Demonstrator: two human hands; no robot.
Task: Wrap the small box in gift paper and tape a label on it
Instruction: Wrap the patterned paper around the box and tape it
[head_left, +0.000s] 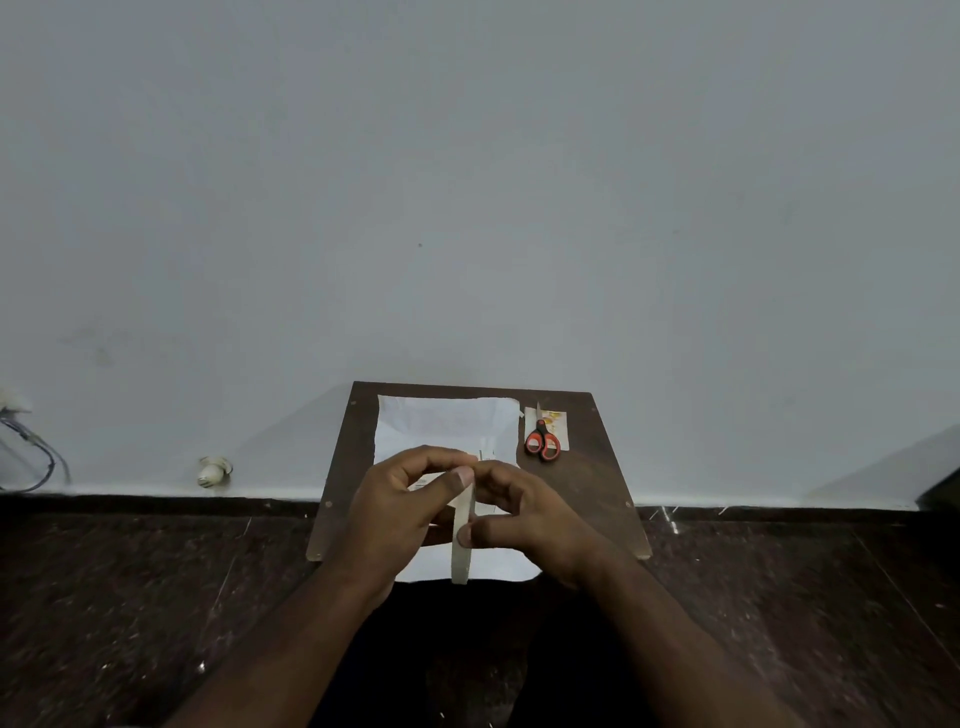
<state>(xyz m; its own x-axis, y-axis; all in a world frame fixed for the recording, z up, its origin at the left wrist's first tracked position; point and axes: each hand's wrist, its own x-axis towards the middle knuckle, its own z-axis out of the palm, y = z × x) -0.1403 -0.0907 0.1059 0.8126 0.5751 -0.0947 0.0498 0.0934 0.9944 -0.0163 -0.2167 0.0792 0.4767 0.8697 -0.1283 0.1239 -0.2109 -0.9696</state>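
Both hands, left hand (400, 499) & right hand (519, 512), pinch tape roll (464, 525) edge-on w/ curled fingers, over white paper (441, 421) on dark table (587, 483); scissors (542, 442) far right, grey wall (467, 182) behind.

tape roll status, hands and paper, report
Left hand and right hand both pinch beige tape roll. White gift paper flat on table. Red-handled scissors parked right, clear.

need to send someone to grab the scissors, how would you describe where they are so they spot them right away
Look at the small dark wooden board on the floor against the pale wall. At its far right corner, right of the white paper, the scissors lie on a small pale packet. Their red-orange and black handles are the only bright colour there.
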